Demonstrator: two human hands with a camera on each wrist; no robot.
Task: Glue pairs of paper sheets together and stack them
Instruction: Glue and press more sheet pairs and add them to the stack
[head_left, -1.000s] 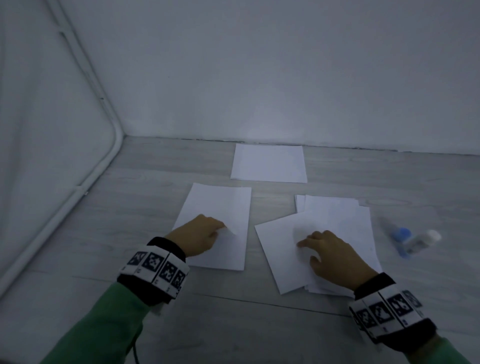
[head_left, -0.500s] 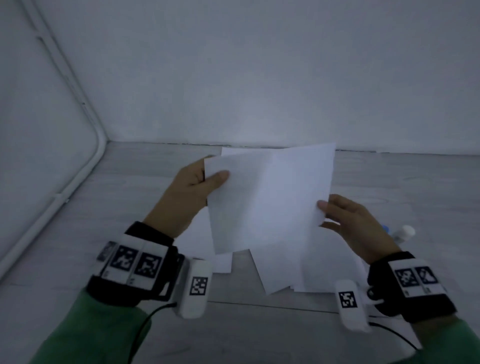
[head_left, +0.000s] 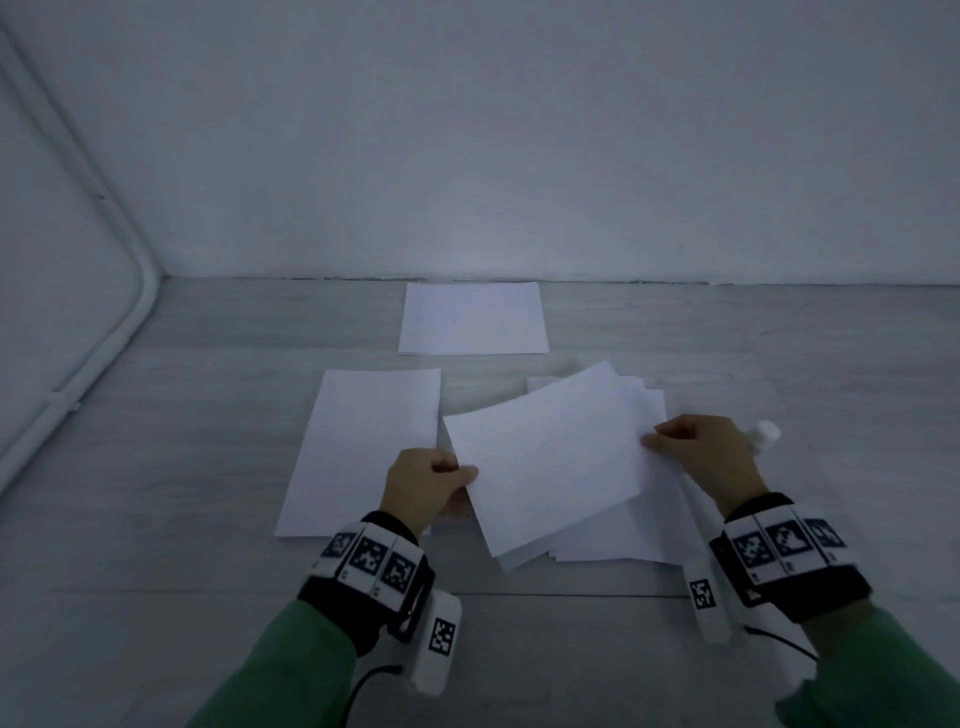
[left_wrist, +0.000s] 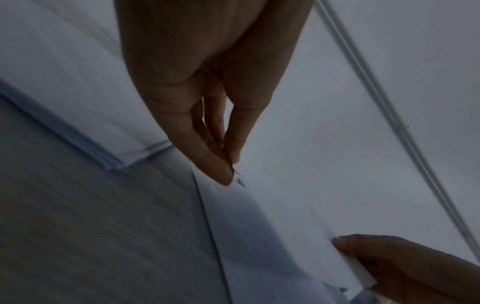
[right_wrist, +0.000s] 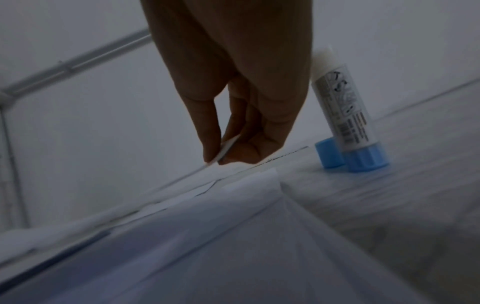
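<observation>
Sheet held low over the loose pile, both hands gripping.

We find the left hand (head_left: 426, 486) and right hand (head_left: 701, 452) each pinching an edge of one sheet (head_left: 545, 457), held tilted just above the loose pile (head_left: 613, 540) on the table (head_left: 208, 571). Half a second ago we saw it raised higher. A single sheet (head_left: 363, 447) lies left; a stack (head_left: 472, 318) farther back. Only the right wrist view shows the glue stick (right_wrist: 345, 107) uncapped, beside its blue cap (right_wrist: 328, 153).
</observation>
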